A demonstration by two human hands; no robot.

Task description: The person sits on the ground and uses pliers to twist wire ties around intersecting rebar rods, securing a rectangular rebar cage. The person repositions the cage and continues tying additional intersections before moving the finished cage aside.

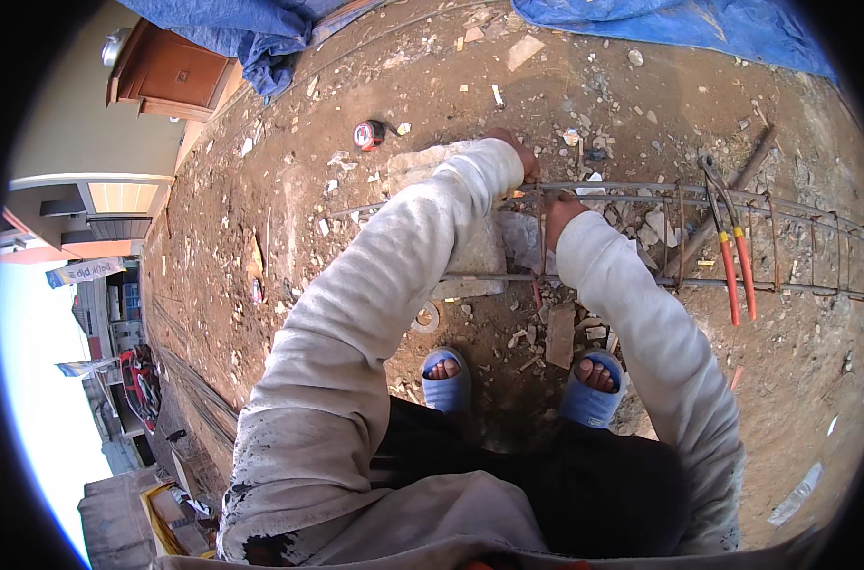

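A long cage of steel reinforcing bars (708, 282) lies across the ground before me, with square stirrups (680, 233) along it. Both hands are close together at its far bar, beside a stirrup (543, 249) near the left end. My left hand (518, 152) curls down over the bar from the far side; its fingers are partly hidden, and what they pinch is too small to make out. Just right of that stirrup, my right hand (560, 211) is closed against it. Long-handled pincers with red and yellow grips (733, 266) rest across the cage to the right.
A flat concrete slab (475, 249) lies beneath the cage's left end. Beyond my left arm is a red and black tape measure (368, 135). A wooden pole (731, 199) slants under the cage. Blue tarps (679, 28) edge the far side; rubble litters the dirt around my sandals (592, 394).
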